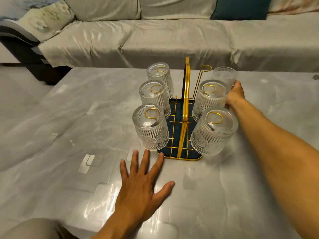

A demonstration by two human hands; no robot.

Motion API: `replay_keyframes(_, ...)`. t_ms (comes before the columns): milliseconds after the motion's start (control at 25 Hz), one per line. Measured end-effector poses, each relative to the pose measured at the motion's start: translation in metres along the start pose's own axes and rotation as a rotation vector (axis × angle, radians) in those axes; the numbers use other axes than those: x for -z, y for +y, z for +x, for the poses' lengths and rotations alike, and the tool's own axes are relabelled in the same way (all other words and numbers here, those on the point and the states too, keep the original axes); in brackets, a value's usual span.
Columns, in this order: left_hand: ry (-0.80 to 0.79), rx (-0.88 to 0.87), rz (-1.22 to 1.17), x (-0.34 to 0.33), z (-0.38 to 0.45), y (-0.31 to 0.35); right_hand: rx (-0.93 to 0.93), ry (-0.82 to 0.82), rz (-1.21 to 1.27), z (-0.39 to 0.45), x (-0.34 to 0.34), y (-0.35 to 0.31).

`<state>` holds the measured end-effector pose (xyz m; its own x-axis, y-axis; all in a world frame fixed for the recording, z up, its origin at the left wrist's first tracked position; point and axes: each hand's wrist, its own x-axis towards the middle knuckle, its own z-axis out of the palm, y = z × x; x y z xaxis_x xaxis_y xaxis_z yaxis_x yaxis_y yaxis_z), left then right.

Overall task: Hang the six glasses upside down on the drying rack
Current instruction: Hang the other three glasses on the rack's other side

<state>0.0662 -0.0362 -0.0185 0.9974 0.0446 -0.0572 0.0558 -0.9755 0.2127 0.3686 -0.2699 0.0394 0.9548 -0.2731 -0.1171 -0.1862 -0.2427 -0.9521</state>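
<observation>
A: Gold wire drying rack (184, 107) with a dark blue tray base, standing on the grey marbled table (69, 135). How many glasses are hung?

B: Five, each mouth down over a gold peg. Left row, far to near: far left glass (159, 78), middle left glass (153, 97), near left glass (150, 126). Right row: middle right glass (209, 99) and near right glass (214, 131). The far right peg (205, 68) stands bare

A: And the sixth glass (224, 77)?

B: Beside the bare peg, off the rack, tilted, held by the right hand (234, 94). The fingers wrap its lower part; whether its mouth faces up or down cannot be told through the blur

A: Position of the left hand (139, 183)?

B: Flat on the table just before the rack's near left corner, palm down, fingers spread, holding nothing. The index fingertip lies just beside the tray edge; contact cannot be told

A: Background?

B: A sofa (155, 40) under a pale cover runs behind the table, with a teal cushion (240, 7) at upper right
</observation>
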Motion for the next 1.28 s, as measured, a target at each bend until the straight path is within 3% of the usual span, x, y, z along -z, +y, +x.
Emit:
replay_keyframes(200, -0.015, 0.021, 0.032, 0.0, 0.002, 0.001, -0.086, 0.027, 0.072, -0.004, -0.005, -0.005)
replay_keyframes(320, 0.01, 0.005, 0.012, 0.0, 0.001, 0.001, -0.008, 0.053, -0.058, -0.013, 0.0, -0.003)
replay_keyframes(440, 0.042, -0.007, -0.007, -0.002, 0.0, -0.002, 0.053, 0.08, -0.024, -0.03, 0.018, -0.01)
replay_keyframes(600, 0.034, -0.014, 0.006, 0.0, 0.0, 0.0, 0.194, 0.014, -0.053, -0.049, 0.061, -0.061)
replay_keyframes(760, 0.042, -0.012, -0.008, 0.005, -0.002, 0.001, 0.349, 0.075, -0.165, -0.062, 0.086, -0.122)
replay_keyframes(1040, 0.088, -0.013, 0.037, 0.002, 0.004, 0.001, 0.545, 0.096, -0.507, -0.082, 0.043, -0.149)
replay_keyframes(1120, 0.007, 0.001, 0.012, 0.008, 0.004, 0.003, 0.593, 0.072, -0.633, -0.08, 0.027, -0.142)
replay_keyframes(1280, 0.047, -0.03, 0.072, 0.011, 0.003, 0.004, 0.544, -0.012, -0.692, -0.072, 0.008, -0.131)
